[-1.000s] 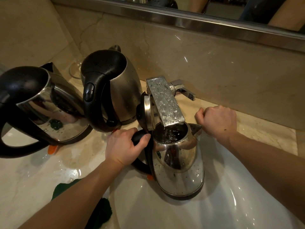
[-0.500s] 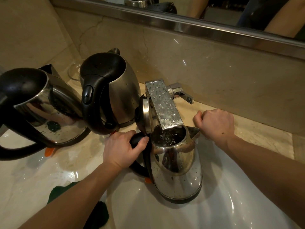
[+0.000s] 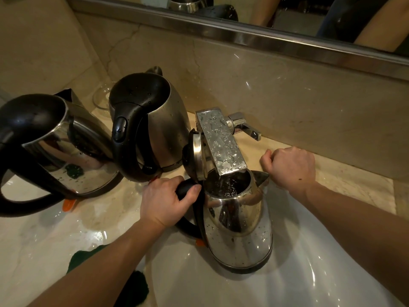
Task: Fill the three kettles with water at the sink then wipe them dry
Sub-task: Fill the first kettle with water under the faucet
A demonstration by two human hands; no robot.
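The side kettle (image 3: 66, 147) and the middle kettle (image 3: 163, 120) stand on the table (image 3: 44, 251). Our left hand (image 3: 163, 202) grips the third kettle (image 3: 239, 227) by its handle, in the sink (image 3: 309, 273) under the tap (image 3: 221, 142). We should hold it straight and stop before it spills. Our right hand (image 3: 290, 167) is a fist, holding nothing.

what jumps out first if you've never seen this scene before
The shiny kettle at the white sink stands out, its lid flipped open right under the wet square faucet spout, with the left hand gripping its black handle. The right hand rests as a fist on the counter beside it. To the left stand a dull steel kettle and a mirror-bright kettle, lids closed.
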